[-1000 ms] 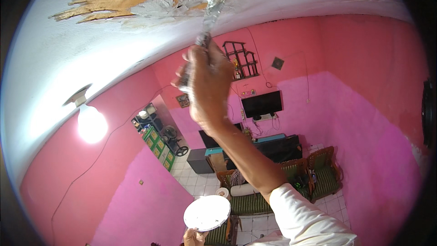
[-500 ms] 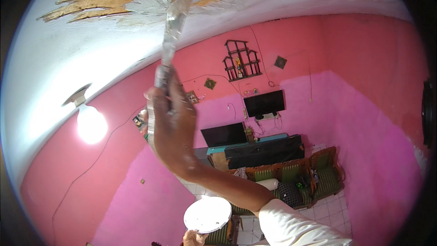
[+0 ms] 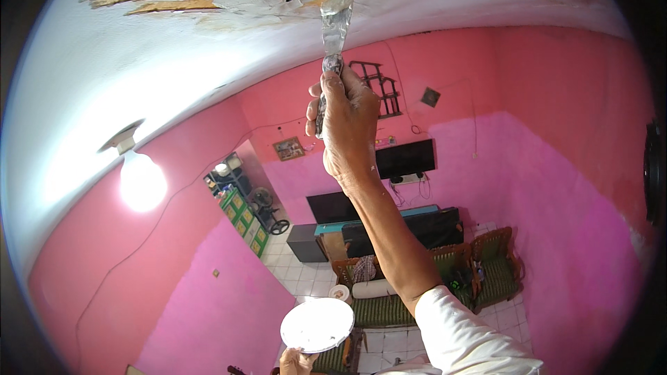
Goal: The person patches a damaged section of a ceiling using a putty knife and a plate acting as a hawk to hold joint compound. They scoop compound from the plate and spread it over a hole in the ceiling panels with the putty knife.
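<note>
A: Your right arm (image 3: pixel 389 236), how posed?

B: Raised from five o'clock toward twelve, your right hand (image 3: pixel 349 121) closed around the handle of a smeared, grey metal-bladed scraper (image 3: pixel 336 31) pointing upward; whether it touches the white, wood-baring ceiling (image 3: pixel 139 48) cannot be told.

A: Your left hand (image 3: pixel 299 361)?

B: At six o'clock, grasping the lower rim of a round, white, shallow disc (image 3: pixel 317 324), the grip partly hidden.

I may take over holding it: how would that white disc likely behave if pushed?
The white disc might tip: the left hand shows only at its near rim. It seems fairly stiff, its outline evenly round, and perhaps light, as one hand appears to hold it.
</note>
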Demonstrator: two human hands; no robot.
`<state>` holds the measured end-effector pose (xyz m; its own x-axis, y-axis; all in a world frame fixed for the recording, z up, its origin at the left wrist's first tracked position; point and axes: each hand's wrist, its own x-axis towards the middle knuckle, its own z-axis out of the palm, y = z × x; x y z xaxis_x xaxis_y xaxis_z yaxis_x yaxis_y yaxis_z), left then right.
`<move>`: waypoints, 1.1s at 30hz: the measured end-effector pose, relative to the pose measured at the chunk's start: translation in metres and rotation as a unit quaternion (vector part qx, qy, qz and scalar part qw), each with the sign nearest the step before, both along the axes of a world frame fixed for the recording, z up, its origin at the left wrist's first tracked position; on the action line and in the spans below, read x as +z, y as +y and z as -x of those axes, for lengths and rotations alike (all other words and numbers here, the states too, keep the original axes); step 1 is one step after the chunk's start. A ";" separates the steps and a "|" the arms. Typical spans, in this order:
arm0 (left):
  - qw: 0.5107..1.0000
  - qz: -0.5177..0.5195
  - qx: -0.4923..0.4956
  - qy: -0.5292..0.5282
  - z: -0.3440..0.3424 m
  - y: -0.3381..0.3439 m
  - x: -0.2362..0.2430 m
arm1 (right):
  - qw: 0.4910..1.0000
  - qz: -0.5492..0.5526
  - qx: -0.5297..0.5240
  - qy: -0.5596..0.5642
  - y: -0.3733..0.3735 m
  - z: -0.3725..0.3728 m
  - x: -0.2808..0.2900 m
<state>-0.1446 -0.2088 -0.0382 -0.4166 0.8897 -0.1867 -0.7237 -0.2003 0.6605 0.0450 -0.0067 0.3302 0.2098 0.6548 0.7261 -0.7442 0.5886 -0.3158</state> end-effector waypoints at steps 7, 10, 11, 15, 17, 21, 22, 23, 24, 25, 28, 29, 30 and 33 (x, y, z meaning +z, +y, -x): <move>1.000 -0.018 -0.017 -0.016 0.001 -0.004 -0.001 | 0.999 -0.006 -0.030 -0.034 -0.039 0.007 0.001; 1.000 -0.005 -0.005 -0.018 -0.004 -0.006 0.005 | 0.990 -0.053 -0.097 -0.087 -0.048 0.017 -0.014; 1.000 0.000 0.003 -0.027 -0.007 -0.006 0.007 | 0.994 -0.040 -0.047 -0.091 -0.055 0.013 -0.020; 1.000 -0.015 -0.012 -0.016 -0.004 -0.008 0.003 | 0.998 -0.008 0.030 -0.060 -0.064 0.001 -0.031; 1.000 0.006 -0.009 -0.008 -0.004 -0.008 0.003 | 0.998 0.000 0.047 -0.041 -0.046 -0.008 -0.032; 0.998 0.030 0.045 -0.031 -0.020 -0.010 0.021 | 0.997 0.022 0.068 0.011 0.001 -0.021 -0.023; 0.996 0.041 0.066 -0.033 -0.022 -0.010 0.025 | 0.998 0.020 0.063 -0.001 0.011 -0.024 -0.020; 0.995 0.050 0.085 -0.033 -0.024 -0.010 0.027 | 0.997 0.023 0.075 0.005 0.019 -0.027 -0.016; 0.995 0.050 0.083 -0.033 -0.021 -0.009 0.022 | 0.996 0.025 0.085 0.011 0.025 -0.029 -0.012; 0.997 0.048 0.064 -0.022 -0.016 -0.009 0.016 | 0.996 0.026 0.087 0.010 0.028 -0.029 -0.009; 0.998 0.046 0.045 -0.007 -0.013 -0.008 0.009 | 0.996 0.035 0.087 0.014 0.030 -0.025 -0.002; 0.998 0.046 0.046 -0.003 -0.014 -0.009 0.010 | 0.995 0.040 0.084 0.023 0.026 -0.024 0.001; 0.998 0.045 0.047 -0.003 -0.014 -0.009 0.010 | 0.995 0.044 0.080 0.033 0.022 -0.022 0.004; 0.997 0.051 0.048 -0.013 -0.013 -0.008 0.009 | 0.996 0.023 0.073 0.053 0.020 -0.007 0.014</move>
